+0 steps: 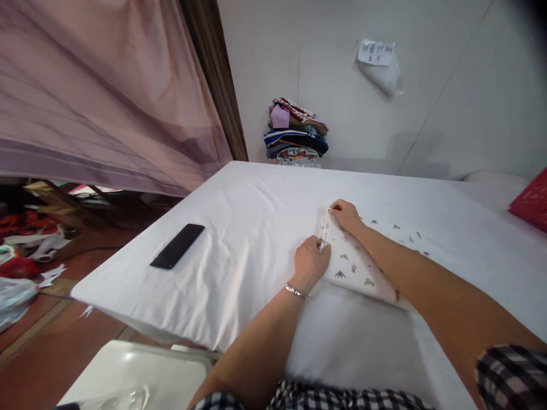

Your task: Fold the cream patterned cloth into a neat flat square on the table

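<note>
A white cloth with small printed plant motifs [348, 265] lies on the white-covered table in front of me, partly folded. My left hand [311, 259], with a silver bracelet at the wrist, pinches its near left edge. Farther up that same edge, my right hand [347, 215] grips the cloth's far left corner between thumb and fingers. My right forearm crosses over the cloth and hides part of it. More of the printed fabric shows beyond that arm.
A black phone [177, 246] rests on the table's left side [239, 228]. Folded clothes [297, 134] are stacked beyond the far edge. A pink curtain [106, 85] hangs at left, above bags on the floor. A red item [532, 199] sits far right; a white lid-like surface [145, 370] is below left.
</note>
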Available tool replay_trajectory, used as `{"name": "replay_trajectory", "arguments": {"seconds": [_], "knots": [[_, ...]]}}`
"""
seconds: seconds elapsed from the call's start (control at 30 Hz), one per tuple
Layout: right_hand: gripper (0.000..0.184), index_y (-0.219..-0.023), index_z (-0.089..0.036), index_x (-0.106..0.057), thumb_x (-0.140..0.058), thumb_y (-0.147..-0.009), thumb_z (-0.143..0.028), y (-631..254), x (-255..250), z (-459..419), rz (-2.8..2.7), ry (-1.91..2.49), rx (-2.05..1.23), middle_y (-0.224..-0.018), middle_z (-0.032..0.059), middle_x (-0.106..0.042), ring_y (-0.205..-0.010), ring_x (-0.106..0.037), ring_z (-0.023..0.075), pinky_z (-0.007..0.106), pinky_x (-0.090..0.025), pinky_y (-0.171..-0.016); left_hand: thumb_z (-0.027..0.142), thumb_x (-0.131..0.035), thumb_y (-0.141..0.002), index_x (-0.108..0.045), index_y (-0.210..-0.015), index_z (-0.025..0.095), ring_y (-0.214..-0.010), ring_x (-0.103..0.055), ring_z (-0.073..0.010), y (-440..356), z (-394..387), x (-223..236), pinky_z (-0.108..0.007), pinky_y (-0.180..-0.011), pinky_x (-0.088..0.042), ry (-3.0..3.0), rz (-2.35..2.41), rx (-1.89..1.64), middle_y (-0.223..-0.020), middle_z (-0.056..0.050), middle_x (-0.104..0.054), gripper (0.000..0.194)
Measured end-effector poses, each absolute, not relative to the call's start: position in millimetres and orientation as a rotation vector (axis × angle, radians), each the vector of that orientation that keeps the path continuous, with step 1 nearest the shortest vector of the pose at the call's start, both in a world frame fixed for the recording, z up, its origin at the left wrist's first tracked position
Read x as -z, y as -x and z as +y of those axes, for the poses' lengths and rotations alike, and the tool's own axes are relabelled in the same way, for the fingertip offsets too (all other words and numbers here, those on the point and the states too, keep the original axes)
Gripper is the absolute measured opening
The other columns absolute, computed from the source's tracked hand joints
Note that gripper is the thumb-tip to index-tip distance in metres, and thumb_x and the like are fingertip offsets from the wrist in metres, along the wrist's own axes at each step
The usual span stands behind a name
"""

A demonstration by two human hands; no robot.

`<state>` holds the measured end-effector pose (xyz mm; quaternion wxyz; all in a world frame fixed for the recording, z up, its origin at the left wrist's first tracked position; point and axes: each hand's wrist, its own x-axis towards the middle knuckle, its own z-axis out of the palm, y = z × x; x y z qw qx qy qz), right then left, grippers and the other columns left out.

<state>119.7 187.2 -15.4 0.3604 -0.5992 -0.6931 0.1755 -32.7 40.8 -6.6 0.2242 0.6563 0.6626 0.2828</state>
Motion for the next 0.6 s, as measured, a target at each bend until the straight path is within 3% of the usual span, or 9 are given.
{"name": "replay_trajectory", "arguments": {"seconds": [0.23, 0.37, 0.6], "knots": [[0.026, -0.102, -0.019, -0.066, -0.054, -0.081, -0.028, -120.1, 14.9, 192.0, -2.031, 1.753, -0.402, -0.100, 0.0070, -0.069, -0.090, -0.061, 0.0185, 0.027, -0.043, -0.076, 0.043, -0.048, -0.087, -0.053, -0.095, 0.022, -0.078, -0.063, -0.0203, 33.6, 40.0, 7.7, -0.029, -0.069, -0.042, -1.790, 1.863, -0.710, -0.084, -0.004, -0.066, 0.023], [0.024, -0.094, -0.020, -0.069, -0.049, -0.085, -0.030, -119.4, 10.0, 190.4, -2.145, 1.774, -0.379, -0.098, 0.0075, -0.070, -0.090, -0.061, 0.0221, 0.030, -0.042, -0.076, 0.041, -0.044, -0.089, -0.051, -0.099, 0.022, -0.079, -0.064, -0.0221, 32.9, 37.4, 3.4, -0.030, -0.069, -0.042, -1.813, 1.876, -0.657, -0.084, -0.005, -0.068, 0.022], [0.024, -0.096, -0.021, -0.069, -0.048, -0.086, -0.028, -117.0, 11.6, 187.3, -2.166, 1.692, -0.286, -0.105, 0.0067, -0.068, -0.096, -0.058, 0.0211, 0.028, -0.040, -0.077, 0.036, -0.039, -0.092, -0.050, -0.100, 0.021, -0.079, -0.065, -0.0234, 32.1, 36.4, 1.2, -0.031, -0.067, -0.043, -1.882, 1.891, -0.598, -0.083, -0.006, -0.068, 0.020]]}}
